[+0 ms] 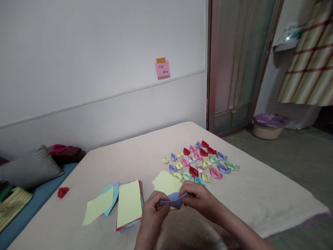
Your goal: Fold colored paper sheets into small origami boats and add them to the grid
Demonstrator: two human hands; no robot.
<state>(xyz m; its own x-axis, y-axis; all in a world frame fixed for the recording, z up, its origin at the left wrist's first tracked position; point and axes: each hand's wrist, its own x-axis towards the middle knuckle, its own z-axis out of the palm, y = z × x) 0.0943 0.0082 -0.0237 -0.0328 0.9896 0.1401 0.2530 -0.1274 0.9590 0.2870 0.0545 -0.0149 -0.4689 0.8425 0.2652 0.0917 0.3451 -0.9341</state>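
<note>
A purple folded paper boat (175, 200) is held up between both hands near the front of the bed. My left hand (154, 211) pinches its left tip between thumb and fingers. The right tip is gripped by my right hand (197, 197). Just behind the hands lies pale yellow paper (166, 182), partly covered by them. Beyond it, several small paper boats in red, pink, purple, yellow, green and white stand in loose rows, among them a red boat (194, 171) and a blue boat (199, 180) close to my right hand.
A stack of coloured paper (129, 205) with a yellow sheet on top lies left of my hands. Loose yellow and blue sheets (99, 205) overlap beside it. Farther left are a red folded paper (62, 192) and a grey pillow (31, 168). A basin (269, 126) stands on the floor.
</note>
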